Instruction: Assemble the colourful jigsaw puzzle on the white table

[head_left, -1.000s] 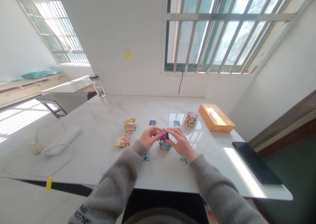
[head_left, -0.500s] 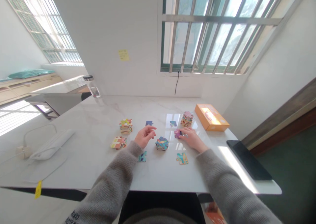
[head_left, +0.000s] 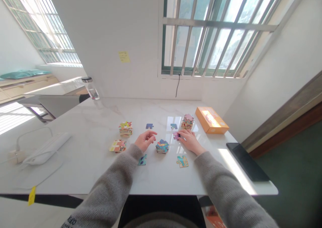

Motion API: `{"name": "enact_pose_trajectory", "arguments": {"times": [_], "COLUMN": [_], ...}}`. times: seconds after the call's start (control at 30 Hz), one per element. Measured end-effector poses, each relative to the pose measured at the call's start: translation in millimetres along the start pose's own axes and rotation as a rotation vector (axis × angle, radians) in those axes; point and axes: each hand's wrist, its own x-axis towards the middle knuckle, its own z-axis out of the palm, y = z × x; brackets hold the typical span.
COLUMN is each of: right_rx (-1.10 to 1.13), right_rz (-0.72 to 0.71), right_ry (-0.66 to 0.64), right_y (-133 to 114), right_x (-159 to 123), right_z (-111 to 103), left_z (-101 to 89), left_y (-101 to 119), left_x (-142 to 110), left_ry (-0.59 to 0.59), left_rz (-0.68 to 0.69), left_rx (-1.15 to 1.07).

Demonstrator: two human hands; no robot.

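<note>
As the right hand (head_left: 190, 141) pinches a small purple puzzle piece (head_left: 175, 135), the left hand (head_left: 145, 140) half open, empty, near a colourful puzzle stack (head_left: 162, 146)

A home room: barred window (head_left: 208, 30), marble table (head_left: 83, 127), cushioned bench (head_left: 27, 78).

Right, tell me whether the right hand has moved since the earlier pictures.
Yes: the right hand has moved rightward, and it now sits closer to the orange box than in the earliest picture.
</note>
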Motion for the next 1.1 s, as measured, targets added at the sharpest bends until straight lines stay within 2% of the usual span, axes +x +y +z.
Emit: {"name": "enact_pose_trajectory", "arguments": {"times": [0.13,0.27,0.37,0.47,0.57,0.7,0.87,1.1], "right_rx": [0.064,0.202,0.264,0.309,0.323,0.312,0.323,0.336], "right_rz": [0.048,0.034,-0.068,-0.199,-0.28,-0.311,-0.326,-0.316], "right_ry": [0.023,0.151,0.233,0.199,0.135,0.071,0.055,0.126], "right_y": [0.0,-8.9,-32.8,-64.5,-87.2,-93.3,-90.6,-93.7], "right_x": [-1.3,-6.4,-11.4,-14.0,-13.6,-11.8,-11.9,-12.8], "right_z": [-1.4,-7.5,-13.2,-15.8,-14.3,-9.5,-8.7,-14.5], "left_z": [-0.2,-2.5,-3.3,-1.7,0.1,0.2,1.2,3.6], "left_y": [0.8,5.1,7.3,4.9,-1.2,-7.7,-7.4,6.9], "left_x": [-0.9,-4.2,-6.9,-7.8,-5.9,-2.2,-1.3,-5.0], "left_ry": [-0.019,-0.04,-0.144,-0.265,-0.329,-0.327,-0.297,-0.203], "left_rz": [0.03,0.165,0.274,0.334,0.356,0.336,0.334,0.328], "left_rx": [0.111,0.301,0.386,0.44,0.447,0.421,0.372,0.35]}}
